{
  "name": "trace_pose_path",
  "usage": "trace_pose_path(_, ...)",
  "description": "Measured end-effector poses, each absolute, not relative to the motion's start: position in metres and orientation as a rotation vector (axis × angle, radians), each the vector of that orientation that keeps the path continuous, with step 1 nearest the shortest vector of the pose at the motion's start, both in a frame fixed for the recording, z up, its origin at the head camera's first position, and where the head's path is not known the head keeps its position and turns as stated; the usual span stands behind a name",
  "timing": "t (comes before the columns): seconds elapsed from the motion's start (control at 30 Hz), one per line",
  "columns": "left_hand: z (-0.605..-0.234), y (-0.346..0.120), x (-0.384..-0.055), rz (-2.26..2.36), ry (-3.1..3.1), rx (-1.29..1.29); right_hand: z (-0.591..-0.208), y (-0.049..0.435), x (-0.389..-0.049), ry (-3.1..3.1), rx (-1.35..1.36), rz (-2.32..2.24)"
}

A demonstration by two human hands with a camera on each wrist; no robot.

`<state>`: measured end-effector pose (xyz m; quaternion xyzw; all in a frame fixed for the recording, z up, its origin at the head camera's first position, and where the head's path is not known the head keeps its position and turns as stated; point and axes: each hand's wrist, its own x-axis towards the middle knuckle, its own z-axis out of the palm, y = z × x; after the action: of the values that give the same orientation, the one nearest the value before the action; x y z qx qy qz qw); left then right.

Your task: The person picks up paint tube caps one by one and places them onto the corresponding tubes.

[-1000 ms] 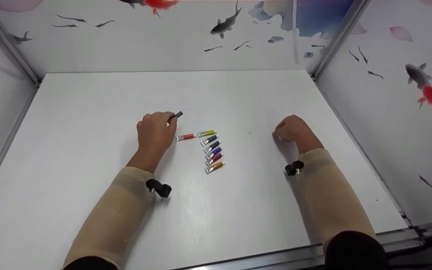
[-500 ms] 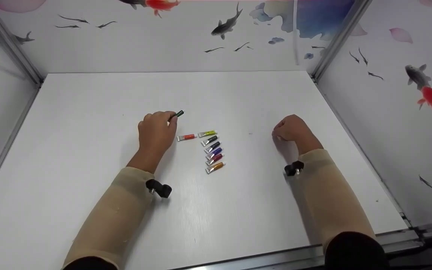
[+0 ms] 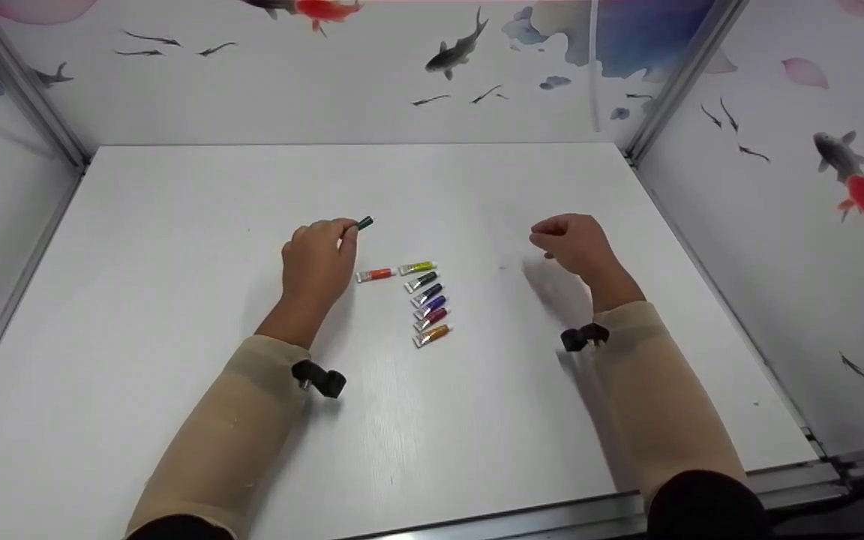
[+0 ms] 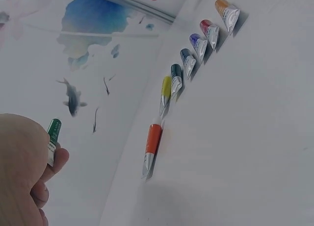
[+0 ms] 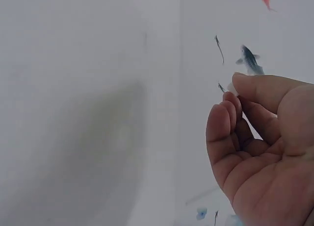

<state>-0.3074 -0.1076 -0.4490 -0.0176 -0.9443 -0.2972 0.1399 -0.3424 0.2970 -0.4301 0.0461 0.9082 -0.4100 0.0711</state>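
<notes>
My left hand (image 3: 317, 257) pinches a small green paint tube (image 4: 54, 131) between thumb and fingers, above the table left of centre; its lower part is hidden by the hand. My right hand (image 3: 576, 244) is raised over the right side of the table, thumb and fingertips drawn together. Between them shows a small white piece like a tube cap (image 5: 232, 89), mostly covered. Nearest the left hand lies an orange-red paint tube (image 3: 376, 275), its nozzle end toward a yellow-green tube (image 3: 418, 268).
Below the yellow-green tube, several more tubes lie in a slanted column: dark ones (image 3: 422, 282), a violet one (image 3: 430, 306), a crimson one (image 3: 432, 319) and an ochre one (image 3: 433, 335). The white table (image 3: 357, 180) is enclosed by fish-printed panels (image 3: 312, 90) at back and sides.
My right hand has lifted from low over the table, moving up and slightly left, its fingertips now facing left. My left hand keeps holding the green tube almost in place.
</notes>
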Motion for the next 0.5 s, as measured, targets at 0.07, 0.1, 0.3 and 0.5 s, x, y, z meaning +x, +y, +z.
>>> trace_pose_path(0.07,-0.448,-0.107,-0.306,-0.873,-2.710,-0.070,-0.429,0.294,-0.342,2.726,0.121,-1.278)
trace_pose_path(0.1,-0.447,-0.107,-0.306,-0.882,-2.701,-0.078,-0.428,0.293,-0.342,2.725,0.111,-1.296)
trace_pose_path(0.3,-0.445,-0.107,-0.305,-0.934,-2.678,-0.103,-0.424,0.285,-0.342,2.735,0.075,-1.381)
trace_pose_path(0.5,-0.444,-0.106,-0.303,-1.053,-2.645,-0.144,-0.421,0.275,-0.340,2.718,0.069,-1.478)
